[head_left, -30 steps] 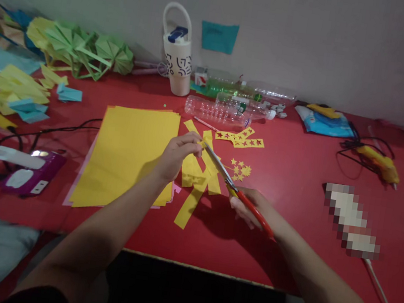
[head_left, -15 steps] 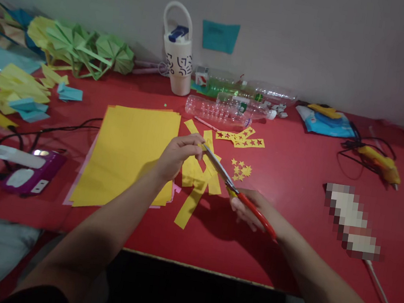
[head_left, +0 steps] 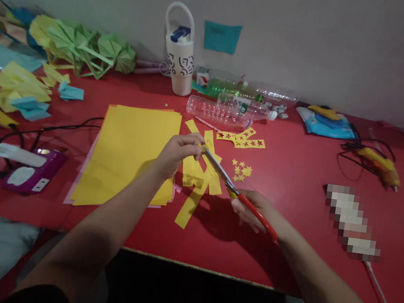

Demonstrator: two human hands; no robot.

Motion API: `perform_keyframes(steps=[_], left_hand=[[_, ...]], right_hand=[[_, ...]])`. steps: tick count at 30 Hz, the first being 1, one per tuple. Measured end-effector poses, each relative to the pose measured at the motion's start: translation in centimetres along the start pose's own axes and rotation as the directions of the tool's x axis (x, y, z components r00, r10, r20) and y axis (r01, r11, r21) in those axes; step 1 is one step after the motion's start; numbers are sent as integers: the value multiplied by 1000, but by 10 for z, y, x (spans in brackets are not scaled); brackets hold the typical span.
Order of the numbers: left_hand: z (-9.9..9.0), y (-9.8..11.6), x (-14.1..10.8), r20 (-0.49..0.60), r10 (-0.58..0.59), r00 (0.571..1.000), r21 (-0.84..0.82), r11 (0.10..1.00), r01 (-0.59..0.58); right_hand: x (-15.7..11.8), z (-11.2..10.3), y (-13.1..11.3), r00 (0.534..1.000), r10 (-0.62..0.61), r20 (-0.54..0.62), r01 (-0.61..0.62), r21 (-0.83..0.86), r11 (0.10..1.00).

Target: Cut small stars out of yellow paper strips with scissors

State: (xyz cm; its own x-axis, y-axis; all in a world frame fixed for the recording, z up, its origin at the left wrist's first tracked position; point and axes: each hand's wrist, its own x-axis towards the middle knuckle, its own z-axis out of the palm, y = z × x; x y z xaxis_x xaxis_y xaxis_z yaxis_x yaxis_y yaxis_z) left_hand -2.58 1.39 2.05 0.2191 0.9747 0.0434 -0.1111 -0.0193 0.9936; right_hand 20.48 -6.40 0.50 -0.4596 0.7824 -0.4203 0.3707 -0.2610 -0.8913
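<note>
My left hand (head_left: 177,155) pinches a small piece of yellow paper (head_left: 202,146), mostly hidden by the fingers. Red-handled scissors (head_left: 256,211) are gripped in my right hand (head_left: 248,213), and their blades reach up to the paper at my left fingertips. Beneath my hands lie several loose yellow paper strips (head_left: 190,207). Just beyond the scissors is a cluster of small yellow paper stars (head_left: 240,170). Further back lie yellow strips with star-shaped holes (head_left: 250,143). A stack of yellow paper sheets (head_left: 130,151) sits left of my left hand.
Clear plastic bottles (head_left: 219,110) and a white tumbler (head_left: 181,66) stand or lie along the wall. Left are green folded-paper shapes (head_left: 88,50) and a purple power strip (head_left: 43,179) with cables. To the right are a wipes pack (head_left: 326,125) and a yellow glue gun (head_left: 380,164).
The view has shifted very slightly. Both hands, the paper piece and the scissors hold nearly the same position.
</note>
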Motion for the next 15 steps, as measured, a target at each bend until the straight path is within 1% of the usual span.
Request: perform_keyframes(steps=[5, 12, 15], left_hand=[[0, 0, 0, 1, -3, 1000, 3, 1000, 3], [-1, -3, 1, 3, 26, 1000, 14, 1000, -26], [-1, -4, 1, 2, 31, 1000, 20, 999, -31]], right_hand=[[0, -1, 1, 999, 38, -19, -38, -22, 999], [1, -1, 6, 1000, 7, -12, -7, -22, 1000], [1, -1, 4, 999, 27, -17, -28, -34, 999]])
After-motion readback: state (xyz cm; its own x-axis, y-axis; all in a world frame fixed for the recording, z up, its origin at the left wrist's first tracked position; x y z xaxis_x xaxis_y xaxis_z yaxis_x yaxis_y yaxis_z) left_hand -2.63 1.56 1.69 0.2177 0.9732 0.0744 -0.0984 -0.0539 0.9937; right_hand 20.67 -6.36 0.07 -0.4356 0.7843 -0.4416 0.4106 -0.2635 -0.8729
